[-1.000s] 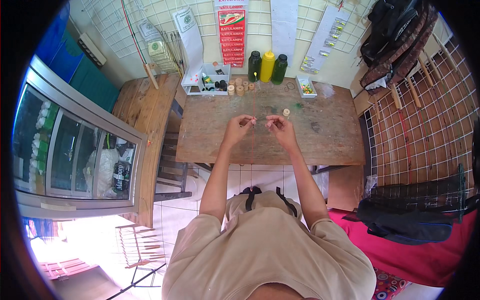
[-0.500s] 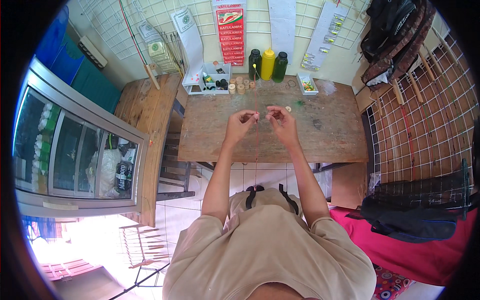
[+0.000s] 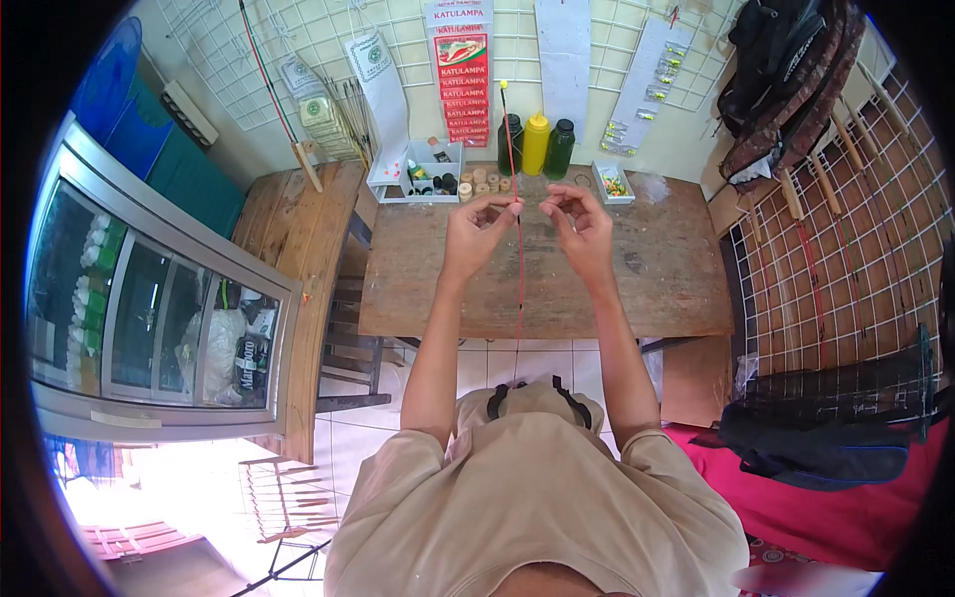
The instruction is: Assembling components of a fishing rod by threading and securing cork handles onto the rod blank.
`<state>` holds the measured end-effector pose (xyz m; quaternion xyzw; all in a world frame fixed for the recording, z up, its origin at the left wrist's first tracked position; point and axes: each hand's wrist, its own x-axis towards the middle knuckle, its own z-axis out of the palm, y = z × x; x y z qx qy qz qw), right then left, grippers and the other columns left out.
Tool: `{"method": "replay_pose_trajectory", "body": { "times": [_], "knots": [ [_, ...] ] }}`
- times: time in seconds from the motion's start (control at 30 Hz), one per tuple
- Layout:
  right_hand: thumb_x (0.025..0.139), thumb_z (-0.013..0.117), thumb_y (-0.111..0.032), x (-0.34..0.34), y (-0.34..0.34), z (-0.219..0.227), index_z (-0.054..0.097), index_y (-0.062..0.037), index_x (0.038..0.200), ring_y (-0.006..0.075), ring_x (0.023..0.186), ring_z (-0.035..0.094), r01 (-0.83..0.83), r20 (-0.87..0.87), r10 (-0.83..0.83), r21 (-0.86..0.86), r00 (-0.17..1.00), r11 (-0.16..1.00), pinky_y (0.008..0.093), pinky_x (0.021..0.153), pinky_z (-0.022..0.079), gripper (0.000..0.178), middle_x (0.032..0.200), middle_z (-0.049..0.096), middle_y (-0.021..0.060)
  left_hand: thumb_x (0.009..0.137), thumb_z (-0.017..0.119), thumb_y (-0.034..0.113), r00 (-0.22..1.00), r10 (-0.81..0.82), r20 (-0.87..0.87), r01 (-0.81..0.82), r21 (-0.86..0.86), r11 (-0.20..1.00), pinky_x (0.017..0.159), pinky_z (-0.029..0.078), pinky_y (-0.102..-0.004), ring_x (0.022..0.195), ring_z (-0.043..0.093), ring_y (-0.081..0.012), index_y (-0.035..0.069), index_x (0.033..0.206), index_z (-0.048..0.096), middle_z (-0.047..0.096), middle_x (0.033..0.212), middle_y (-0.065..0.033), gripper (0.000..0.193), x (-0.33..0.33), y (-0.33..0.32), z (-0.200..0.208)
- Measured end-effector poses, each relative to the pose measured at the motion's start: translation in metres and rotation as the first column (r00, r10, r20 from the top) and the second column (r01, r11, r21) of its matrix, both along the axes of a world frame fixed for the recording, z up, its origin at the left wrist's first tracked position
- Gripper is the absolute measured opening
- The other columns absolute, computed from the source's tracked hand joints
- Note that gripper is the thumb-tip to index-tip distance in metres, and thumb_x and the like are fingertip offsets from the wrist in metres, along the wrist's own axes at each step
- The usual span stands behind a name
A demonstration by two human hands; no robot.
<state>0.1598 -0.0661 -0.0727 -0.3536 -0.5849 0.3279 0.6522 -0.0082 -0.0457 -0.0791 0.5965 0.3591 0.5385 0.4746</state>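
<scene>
The one thin red rod lay across the view of the tabletop and past its near edge, pinched in the left hand. It looked light, springy and perhaps easily snapped, best taken gently midway, clear of its single yellow tip. The right hand was curled just beside it; whether its fingers gripped anything could not be told. Beyond stood two dark bottles, one yellow bottle and two white trays.

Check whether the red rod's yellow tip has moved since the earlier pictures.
Yes, up the picture: the yellow tip now shows above the yellow bottle, earlier below its top.
</scene>
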Motion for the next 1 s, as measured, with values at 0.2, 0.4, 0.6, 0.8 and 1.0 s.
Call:
{"method": "replay_pose_trajectory", "body": {
  "times": [0.2,0.4,0.6,0.8,1.0],
  "knots": [
    [0.082,0.062,0.008,0.001,0.015,0.028,0.058,0.0022,0.109,0.0098,0.085,0.057,-0.045,-0.030,0.046,0.051,0.998,0.998,0.0231,0.077,0.046,0.028,0.094,0.059,0.0044,0.084,0.068,0.012,0.999,-0.009,0.049,0.005,0.087,0.996,0.059,0.043,-0.0195,0.068,0.058,-0.0047,0.001,0.095,0.068,0.067,0.085,-0.0019,0.016,0.003,0.012,0.026],
    [0.083,0.062,0.006,0.004,0.034,0.056,0.055,0.0008,0.115,0.0087,0.084,0.057,-0.136,0.002,0.136,0.029,0.991,0.990,0.0228,0.078,0.046,0.033,0.090,0.059,0.0031,0.085,0.067,0.011,0.999,-0.018,0.043,0.011,0.143,0.990,0.058,0.042,-0.0184,0.070,0.058,-0.0055,0.000,0.095,0.067,0.066,0.090,-0.0029,0.015,0.002,0.027,0.044],
    [0.083,0.062,0.005,0.003,0.050,0.070,0.055,-0.0006,0.116,0.0086,0.083,0.057,-0.150,0.021,0.150,0.004,0.988,0.989,0.0238,0.078,0.046,0.034,0.086,0.059,0.0024,0.086,0.066,0.011,0.998,-0.033,0.060,0.024,0.146,0.989,0.057,0.043,-0.0186,0.070,0.060,-0.0067,-0.001,0.095,0.066,0.066,0.090,-0.0037,0.015,0.004,0.045,0.054],
    [0.083,0.059,0.008,0.003,0.063,0.080,0.053,-0.0009,0.118,0.0094,0.084,0.057,-0.157,0.091,0.156,0.004,0.984,0.988,0.0237,0.077,0.046,0.036,0.087,0.058,0.0036,0.086,0.066,0.010,0.997,-0.014,0.079,-0.003,0.210,0.978,0.058,0.045,-0.0202,0.069,0.059,-0.0071,-0.001,0.096,0.065,0.065,0.089,-0.0047,0.015,0.006,0.066,0.052],
    [0.083,0.057,0.010,0.010,0.074,0.090,0.052,-0.0009,0.119,0.0100,0.085,0.057,-0.137,0.093,0.139,-0.027,0.986,0.990,0.0238,0.078,0.046,0.037,0.088,0.058,0.0047,0.084,0.066,0.009,0.994,-0.044,0.101,0.032,0.114,0.993,0.061,0.044,-0.0209,0.069,0.058,-0.0069,0.000,0.095,0.067,0.064,0.089,-0.0042,0.013,0.013,0.075,0.063]
  ]
}}
